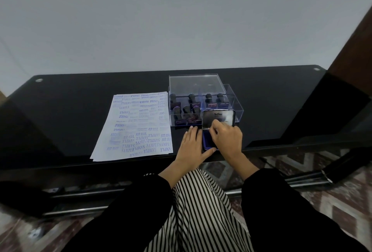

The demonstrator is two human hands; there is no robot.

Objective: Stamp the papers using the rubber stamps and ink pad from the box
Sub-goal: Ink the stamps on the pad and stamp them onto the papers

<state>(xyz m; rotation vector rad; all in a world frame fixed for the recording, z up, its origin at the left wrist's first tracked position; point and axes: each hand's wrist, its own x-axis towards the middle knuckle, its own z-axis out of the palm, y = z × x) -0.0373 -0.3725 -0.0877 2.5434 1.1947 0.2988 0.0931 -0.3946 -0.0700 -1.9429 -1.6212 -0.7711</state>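
Braces the blue ink pad (207, 143) on the tabletop (80, 110) with flat, straight-fingered left hand (191, 145); pinches its raised lid (218, 117) in curled right hand (227, 139).

We see a glossy black table (80, 98) w/ white papers (136, 126) covered in blue-violet stamped words. The box (235, 108) is clear, edges tinted blue. Stamps (191, 98): dark handles, reddish bases. The ink pad (207, 143) is deep blue; its lid (218, 117) is black & silver. Sleeves (124, 201) are black, the garment (201, 211) has b&w stripes. The floor (332, 201) is reddish-brown w/ pale zigzags; the wall (181, 20) is pale grey.
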